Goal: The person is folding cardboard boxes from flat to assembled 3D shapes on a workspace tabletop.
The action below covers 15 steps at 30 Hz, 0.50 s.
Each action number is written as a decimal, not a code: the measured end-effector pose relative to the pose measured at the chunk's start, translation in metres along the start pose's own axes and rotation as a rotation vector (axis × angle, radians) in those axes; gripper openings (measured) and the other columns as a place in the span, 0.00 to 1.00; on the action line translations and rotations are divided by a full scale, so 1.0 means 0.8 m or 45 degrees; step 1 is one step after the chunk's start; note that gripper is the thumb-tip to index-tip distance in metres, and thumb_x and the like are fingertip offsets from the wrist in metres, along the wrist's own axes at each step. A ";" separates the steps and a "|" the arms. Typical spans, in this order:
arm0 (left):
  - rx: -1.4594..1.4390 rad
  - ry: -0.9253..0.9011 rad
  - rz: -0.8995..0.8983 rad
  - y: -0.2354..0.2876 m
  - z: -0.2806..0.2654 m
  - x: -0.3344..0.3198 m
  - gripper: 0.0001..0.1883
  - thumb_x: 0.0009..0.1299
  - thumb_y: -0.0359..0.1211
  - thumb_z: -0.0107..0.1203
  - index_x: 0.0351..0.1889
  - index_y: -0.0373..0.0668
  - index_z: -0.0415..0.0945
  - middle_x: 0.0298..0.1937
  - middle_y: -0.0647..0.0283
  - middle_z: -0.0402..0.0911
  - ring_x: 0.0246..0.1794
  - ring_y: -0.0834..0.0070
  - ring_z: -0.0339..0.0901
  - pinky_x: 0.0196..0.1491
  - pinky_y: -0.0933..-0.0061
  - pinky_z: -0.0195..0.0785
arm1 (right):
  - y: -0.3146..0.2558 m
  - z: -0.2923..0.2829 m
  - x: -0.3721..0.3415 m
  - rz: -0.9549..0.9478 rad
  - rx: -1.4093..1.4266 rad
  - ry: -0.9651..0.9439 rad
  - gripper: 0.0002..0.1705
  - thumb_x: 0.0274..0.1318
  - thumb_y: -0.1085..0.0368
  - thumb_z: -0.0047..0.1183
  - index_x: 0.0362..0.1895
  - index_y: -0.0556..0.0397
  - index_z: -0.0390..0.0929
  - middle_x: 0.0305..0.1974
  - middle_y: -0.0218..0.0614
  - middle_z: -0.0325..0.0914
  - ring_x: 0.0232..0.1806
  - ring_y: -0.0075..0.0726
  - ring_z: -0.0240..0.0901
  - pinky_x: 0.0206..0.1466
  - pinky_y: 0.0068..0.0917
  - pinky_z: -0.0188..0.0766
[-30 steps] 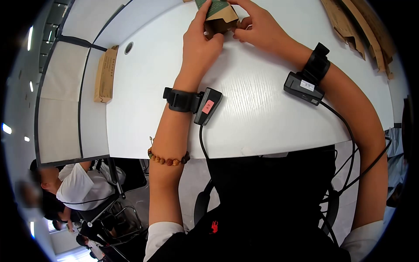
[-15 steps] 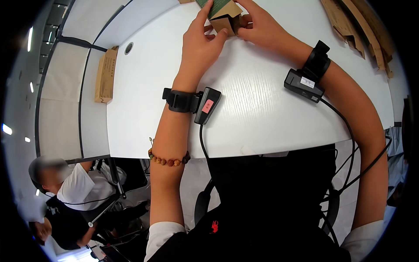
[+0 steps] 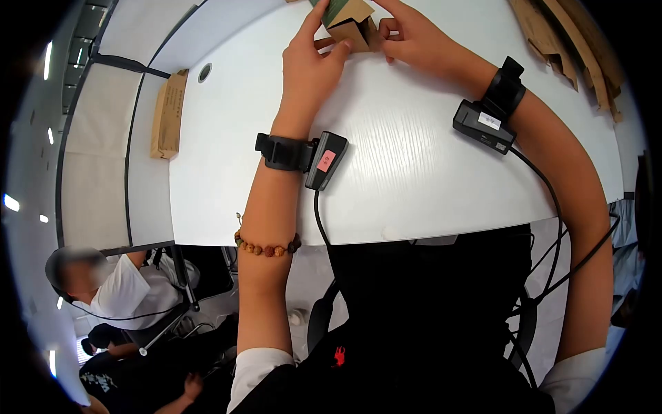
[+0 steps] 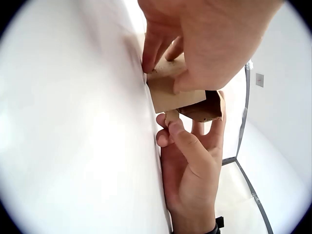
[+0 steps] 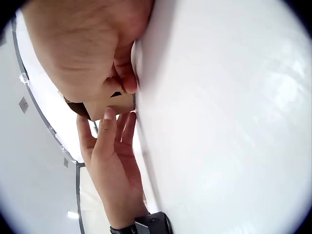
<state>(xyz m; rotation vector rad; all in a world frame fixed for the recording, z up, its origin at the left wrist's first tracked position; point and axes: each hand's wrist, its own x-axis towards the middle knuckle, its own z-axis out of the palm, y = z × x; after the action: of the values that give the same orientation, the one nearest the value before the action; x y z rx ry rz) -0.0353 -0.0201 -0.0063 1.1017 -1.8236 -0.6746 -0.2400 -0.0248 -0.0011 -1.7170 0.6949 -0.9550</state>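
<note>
A small cardboard box [image 3: 354, 32], green on top and brown at its end, sits on the white table at the far edge of the head view. My left hand [image 3: 312, 77] holds it from the left, with the thumb pressed on a brown end flap [image 4: 168, 93]. At the right side of the box is my right hand [image 3: 426, 47], its fingers curled. In the left wrist view that hand pinches a small side flap [image 4: 171, 117] between thumb and forefinger. Part of the dark inside [image 4: 210, 106] shows beside the end flap. The far side of the box is hidden.
A long brown carton [image 3: 167, 117] stands against the partition at left. Folded cardboard pieces [image 3: 572, 48] lie at the back right. A round cable hole [image 3: 205, 72] is in the table [image 3: 400, 152]. Cables hang from both wrist cameras. Another person [image 3: 124, 290] sits at lower left.
The end flap has swung across the box's dark opening, which faced me earlier. My left thumb has moved onto that flap. Both hands have shifted slightly; people in the background moved.
</note>
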 end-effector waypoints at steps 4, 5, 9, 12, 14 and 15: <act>-0.032 0.025 -0.020 -0.001 -0.002 0.000 0.37 0.68 0.18 0.55 0.78 0.38 0.61 0.68 0.44 0.75 0.57 0.59 0.84 0.55 0.65 0.81 | 0.023 -0.001 0.011 -0.123 -0.042 0.064 0.56 0.52 0.85 0.44 0.85 0.44 0.41 0.53 0.42 0.74 0.34 0.24 0.70 0.37 0.21 0.74; -0.031 0.033 -0.026 -0.004 -0.002 0.001 0.37 0.68 0.18 0.54 0.78 0.38 0.62 0.68 0.45 0.76 0.57 0.59 0.84 0.55 0.66 0.81 | 0.026 -0.003 0.010 -0.121 -0.042 0.059 0.56 0.52 0.85 0.44 0.85 0.44 0.40 0.52 0.42 0.74 0.34 0.24 0.70 0.36 0.21 0.74; -0.139 0.078 -0.045 -0.021 -0.004 0.007 0.36 0.68 0.17 0.53 0.77 0.37 0.63 0.65 0.48 0.78 0.55 0.63 0.84 0.54 0.67 0.82 | 0.032 -0.002 0.014 -0.109 -0.072 0.056 0.56 0.53 0.85 0.45 0.85 0.44 0.41 0.51 0.40 0.74 0.33 0.24 0.71 0.35 0.22 0.74; -0.163 0.072 0.009 -0.031 -0.006 0.009 0.34 0.68 0.18 0.53 0.76 0.36 0.65 0.63 0.49 0.79 0.54 0.64 0.84 0.53 0.68 0.81 | 0.035 0.000 0.014 -0.101 -0.072 0.072 0.55 0.53 0.84 0.46 0.84 0.45 0.43 0.51 0.39 0.73 0.33 0.24 0.71 0.35 0.22 0.74; -0.212 0.048 -0.040 -0.027 -0.005 0.006 0.33 0.68 0.19 0.54 0.75 0.35 0.66 0.62 0.49 0.79 0.54 0.65 0.84 0.53 0.69 0.81 | 0.035 0.001 0.015 -0.136 -0.066 0.071 0.54 0.53 0.84 0.47 0.84 0.46 0.45 0.53 0.40 0.72 0.34 0.24 0.71 0.35 0.22 0.74; -0.185 0.042 -0.047 -0.024 -0.005 0.005 0.33 0.69 0.19 0.54 0.75 0.36 0.66 0.62 0.49 0.79 0.54 0.65 0.84 0.53 0.69 0.81 | 0.038 0.001 0.016 -0.172 -0.068 0.064 0.53 0.53 0.84 0.47 0.83 0.46 0.46 0.54 0.40 0.71 0.34 0.25 0.72 0.36 0.23 0.74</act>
<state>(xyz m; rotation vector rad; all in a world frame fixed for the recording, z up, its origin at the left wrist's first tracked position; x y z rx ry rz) -0.0249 -0.0330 -0.0182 1.0463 -1.7019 -0.7930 -0.2333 -0.0446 -0.0262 -1.8103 0.6481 -1.0847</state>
